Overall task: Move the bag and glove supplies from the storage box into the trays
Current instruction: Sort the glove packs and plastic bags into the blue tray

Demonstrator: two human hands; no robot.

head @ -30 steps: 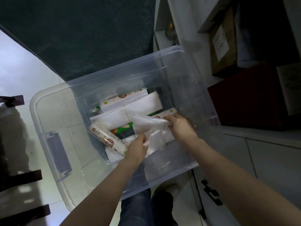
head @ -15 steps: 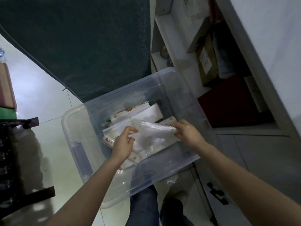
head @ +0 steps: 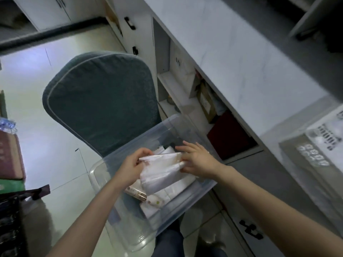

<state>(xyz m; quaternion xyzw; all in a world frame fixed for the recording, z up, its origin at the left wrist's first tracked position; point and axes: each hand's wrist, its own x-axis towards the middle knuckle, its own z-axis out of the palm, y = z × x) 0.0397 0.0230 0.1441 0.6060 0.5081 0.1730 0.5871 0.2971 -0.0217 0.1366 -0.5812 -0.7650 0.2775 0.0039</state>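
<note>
A clear plastic storage box (head: 104, 175) rests on my lap. Over it I hold a soft white packet of bags (head: 161, 171) with both hands. My left hand (head: 132, 166) pinches its left end, and my right hand (head: 196, 161) grips its right end. Below the packet, inside the box, lie a printed roll (head: 136, 193), a dotted packet (head: 155, 201) and flat white packs (head: 178, 188). No tray shows clearly in this view.
A teal padded chair back (head: 100, 101) stands right behind the box. A white counter (head: 241, 58) runs along the right, with open shelves (head: 178, 86) beneath holding boxes. A clear container with printed labels (head: 315, 154) sits at the right edge. Dark legs (head: 168, 242) show below.
Both hands have lifted the white packet higher out of the box. The view has swung upward, so the chair back, counter and shelves now show.
</note>
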